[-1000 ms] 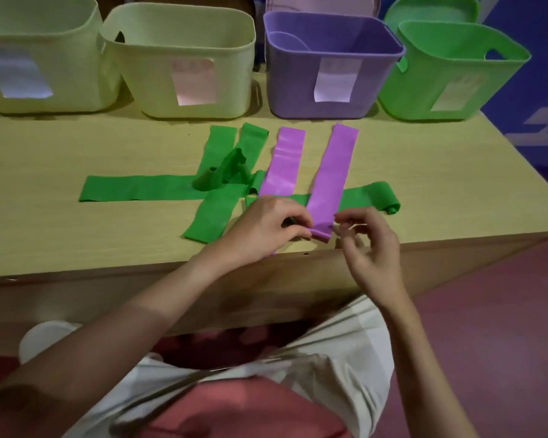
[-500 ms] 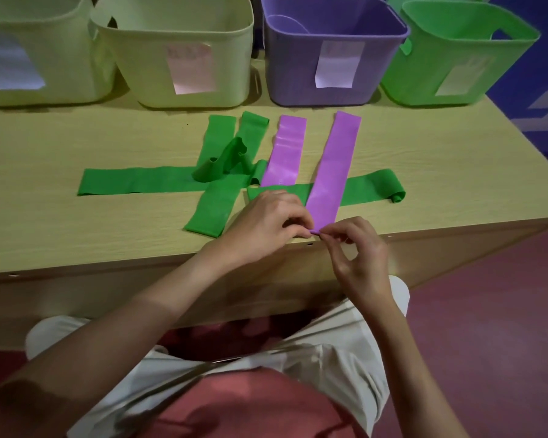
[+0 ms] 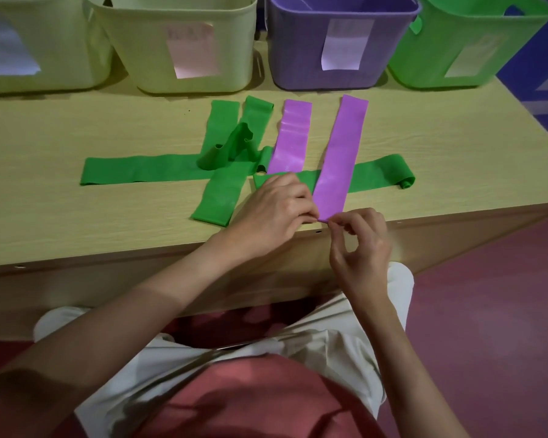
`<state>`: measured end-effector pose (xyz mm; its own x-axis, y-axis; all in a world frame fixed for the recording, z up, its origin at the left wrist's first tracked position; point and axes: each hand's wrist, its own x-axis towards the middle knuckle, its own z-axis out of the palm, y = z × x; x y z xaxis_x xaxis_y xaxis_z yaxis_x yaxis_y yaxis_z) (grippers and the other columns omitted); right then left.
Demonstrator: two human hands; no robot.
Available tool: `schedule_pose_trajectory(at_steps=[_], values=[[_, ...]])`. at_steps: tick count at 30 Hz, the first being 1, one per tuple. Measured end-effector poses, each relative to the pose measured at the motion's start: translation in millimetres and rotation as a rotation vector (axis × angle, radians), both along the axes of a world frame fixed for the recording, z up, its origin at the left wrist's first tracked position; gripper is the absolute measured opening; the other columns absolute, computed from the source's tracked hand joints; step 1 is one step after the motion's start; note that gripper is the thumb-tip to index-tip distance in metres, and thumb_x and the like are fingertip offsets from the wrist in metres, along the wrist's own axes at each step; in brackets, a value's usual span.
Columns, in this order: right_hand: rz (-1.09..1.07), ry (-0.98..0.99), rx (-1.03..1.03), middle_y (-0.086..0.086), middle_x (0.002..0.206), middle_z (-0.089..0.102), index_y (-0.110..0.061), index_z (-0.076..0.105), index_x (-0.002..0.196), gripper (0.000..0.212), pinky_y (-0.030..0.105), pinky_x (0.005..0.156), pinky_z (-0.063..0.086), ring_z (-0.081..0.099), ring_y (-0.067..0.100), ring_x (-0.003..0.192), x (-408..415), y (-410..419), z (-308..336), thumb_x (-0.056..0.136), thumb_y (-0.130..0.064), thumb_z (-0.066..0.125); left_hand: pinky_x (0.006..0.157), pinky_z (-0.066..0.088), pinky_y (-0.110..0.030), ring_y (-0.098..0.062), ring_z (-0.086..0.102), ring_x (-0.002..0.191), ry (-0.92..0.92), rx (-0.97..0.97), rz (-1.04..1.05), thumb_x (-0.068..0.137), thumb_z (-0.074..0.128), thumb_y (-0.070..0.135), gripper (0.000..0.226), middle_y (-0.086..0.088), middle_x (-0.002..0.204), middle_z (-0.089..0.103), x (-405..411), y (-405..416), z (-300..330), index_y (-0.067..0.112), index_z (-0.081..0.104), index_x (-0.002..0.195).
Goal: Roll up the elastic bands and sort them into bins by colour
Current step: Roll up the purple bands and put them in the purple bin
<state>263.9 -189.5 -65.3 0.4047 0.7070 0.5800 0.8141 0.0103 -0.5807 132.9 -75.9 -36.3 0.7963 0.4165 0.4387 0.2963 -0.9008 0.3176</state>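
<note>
A long purple elastic band (image 3: 340, 156) lies flat on the wooden table, running away from me. My left hand (image 3: 276, 213) and my right hand (image 3: 359, 238) pinch its near end at the table's front edge. A shorter purple band (image 3: 290, 137) lies to its left. Several green bands are spread across the table: a long one (image 3: 140, 170) runs leftward, one (image 3: 382, 175) with a curled end lies under the long purple band, and others (image 3: 225, 128) lie crossed and crumpled in the middle. A purple bin (image 3: 342, 39) and a green bin (image 3: 475, 42) stand at the back.
Two pale yellow bins (image 3: 184, 42) (image 3: 29, 49) stand at the back left, each with a paper label. The table's front edge (image 3: 140, 257) is just below my hands. My lap in light trousers is beneath it, and the floor is dark red.
Both hands and the purple band's near end have drawn slightly closer to the table's front edge. The view has tilted down a little, so the bins sit higher in the frame.
</note>
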Motion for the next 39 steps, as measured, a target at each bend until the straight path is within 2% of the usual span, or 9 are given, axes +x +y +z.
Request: schedule_pose_trajectory(at_steps=[3,6,13,19,23,27,30,33,39], values=[[-0.06,-0.046,-0.005,0.012,0.082,0.054,-0.002,0.069,0.084,0.009,0.023,0.074,0.035,0.047,0.024,0.078,-3,-1,-2,0.083,0.005,0.065,0.078,0.043,-0.035,-0.026,0.055,0.086,0.061,0.068,-0.017,0.077,0.077,0.011,0.01,-0.005,0.082,0.063,-1,2,2,0.013,0.076,0.087],[-0.113,-0.098,0.009,0.015,0.083,0.054,-0.001,0.069,0.084,0.008,0.029,0.072,0.037,0.045,0.025,0.079,-8,-1,-5,0.083,0.006,0.065,0.083,0.036,-0.033,-0.026,0.053,0.096,0.119,0.107,-0.018,0.079,0.076,0.017,0.012,-0.005,0.095,0.062,-6,4,4,0.017,0.076,0.092],[-0.121,-0.208,-0.076,0.019,0.099,0.06,0.0,0.069,0.095,0.02,0.039,0.079,0.042,0.046,0.029,0.091,-16,-6,3,0.082,0.01,0.057,0.1,0.032,-0.043,-0.027,0.044,0.122,0.275,0.132,0.044,0.094,0.038,0.048,0.039,0.0,0.135,0.053,-18,0,12,0.034,0.071,0.11],[-0.126,-0.351,-0.272,0.022,0.12,0.055,0.003,0.061,0.115,0.036,0.042,0.092,0.037,0.045,0.036,0.106,-23,-13,7,0.081,0.006,0.051,0.104,0.031,-0.046,-0.028,0.039,0.129,0.342,0.164,0.088,0.097,0.035,0.043,0.039,-0.003,0.145,0.045,-21,-7,14,0.034,0.067,0.117],[-0.126,-0.435,-0.439,0.025,0.125,0.049,0.007,0.052,0.127,0.046,0.044,0.095,0.038,0.045,0.039,0.109,-27,-16,6,0.081,0.003,0.054,0.107,0.03,-0.049,-0.031,0.036,0.134,0.381,0.193,0.121,0.098,0.032,0.042,0.041,-0.006,0.15,0.039,-21,-13,12,0.032,0.061,0.125],[-0.136,-0.429,-0.533,0.027,0.129,0.046,0.006,0.045,0.134,0.054,0.046,0.097,0.037,0.041,0.039,0.113,-26,-13,7,0.081,-0.002,0.044,0.108,0.03,-0.049,-0.032,0.032,0.137,0.418,0.21,0.141,0.097,0.03,0.041,0.044,-0.007,0.155,0.03,-19,-13,12,0.031,0.056,0.13],[-0.13,-0.419,-0.561,0.024,0.139,0.043,0.005,0.044,0.136,0.06,0.045,0.1,0.032,0.034,0.037,0.125,-24,-10,11,0.078,-0.011,0.044,0.112,0.026,-0.05,-0.032,0.026,0.141,0.435,0.222,0.136,0.097,0.024,0.042,0.048,-0.005,0.159,0.017,-17,-11,13,0.031,0.053,0.134],[-0.033,-0.435,-0.579,0.026,0.152,0.027,0.01,0.032,0.142,0.069,0.044,0.114,0.02,0.02,0.037,0.143,-21,-9,10,0.079,-0.018,0.035,0.114,0.021,-0.052,-0.031,0.02,0.144,0.456,0.241,0.135,0.095,0.016,0.041,0.055,-0.002,0.161,0.007,-14,-9,13,0.03,0.046,0.14],[0.019,-0.39,-0.619,0.027,0.155,0.014,0.01,0.018,0.146,0.073,0.047,0.12,0.006,0.005,0.033,0.147,-15,-5,8,0.082,-0.022,0.026,0.115,0.02,-0.054,-0.03,0.011,0.147,0.508,0.248,0.142,0.092,0.007,0.041,0.064,-0.003,0.161,-0.001,-6,-9,15,0.025,0.039,0.144]])
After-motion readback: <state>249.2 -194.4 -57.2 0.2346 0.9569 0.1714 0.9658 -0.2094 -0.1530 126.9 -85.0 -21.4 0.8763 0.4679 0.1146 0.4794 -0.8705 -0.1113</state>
